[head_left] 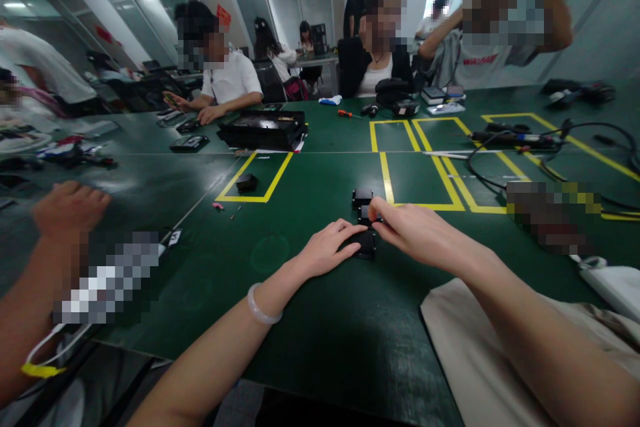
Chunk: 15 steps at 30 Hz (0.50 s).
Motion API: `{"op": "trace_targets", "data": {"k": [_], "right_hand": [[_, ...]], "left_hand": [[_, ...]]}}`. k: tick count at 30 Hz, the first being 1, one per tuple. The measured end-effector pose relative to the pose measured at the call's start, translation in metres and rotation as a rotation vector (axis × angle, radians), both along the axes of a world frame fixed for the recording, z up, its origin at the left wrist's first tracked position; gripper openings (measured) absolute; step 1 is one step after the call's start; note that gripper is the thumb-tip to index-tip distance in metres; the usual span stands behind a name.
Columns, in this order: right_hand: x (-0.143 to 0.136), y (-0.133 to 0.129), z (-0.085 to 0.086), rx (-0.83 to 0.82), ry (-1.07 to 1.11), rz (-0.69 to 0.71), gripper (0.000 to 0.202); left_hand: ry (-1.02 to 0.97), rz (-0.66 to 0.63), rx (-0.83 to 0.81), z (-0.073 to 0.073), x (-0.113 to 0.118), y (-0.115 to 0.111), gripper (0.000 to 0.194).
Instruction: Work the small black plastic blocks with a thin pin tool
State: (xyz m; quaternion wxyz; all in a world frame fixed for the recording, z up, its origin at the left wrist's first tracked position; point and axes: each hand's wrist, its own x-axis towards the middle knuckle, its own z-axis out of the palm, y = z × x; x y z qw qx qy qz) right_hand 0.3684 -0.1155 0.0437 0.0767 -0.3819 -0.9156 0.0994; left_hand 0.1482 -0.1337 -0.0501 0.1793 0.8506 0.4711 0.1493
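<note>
Three small black block-shaped parts lie in a short column on the green table in front of me. The farthest block [362,196] stands just beyond my fingers. My right hand [407,230] comes in from the right, its bent fingers closed on the middle black block [365,215], which they partly cover. Around the left side of the nearest black block [368,245], my left hand [327,247] has its index finger along the far edge and its thumb at the near edge. A pale bracelet [263,305] circles my left wrist.
Yellow tape outlines [425,205] mark the green table [310,320]. A small black part [247,182] and a large black tray-like unit [265,130] lie left of centre. Black cables [470,163] loop at right. Another person's hand [70,208] is at left; several people sit opposite.
</note>
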Motion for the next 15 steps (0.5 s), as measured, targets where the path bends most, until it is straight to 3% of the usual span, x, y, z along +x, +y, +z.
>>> {"op": "trace_targets", "data": {"k": [8, 15], "right_hand": [[-0.0046, 0.0010, 0.0014, 0.057, -0.052, -0.089, 0.022], [0.0003, 0.0034, 0.0017, 0.006, 0.012, -0.026, 0.016]], "left_hand": [[-0.006, 0.005, 0.005, -0.0009, 0.0000, 0.0004, 0.041], [-0.015, -0.001, -0.009, 0.0019, 0.0007, -0.0008, 0.042]]}}
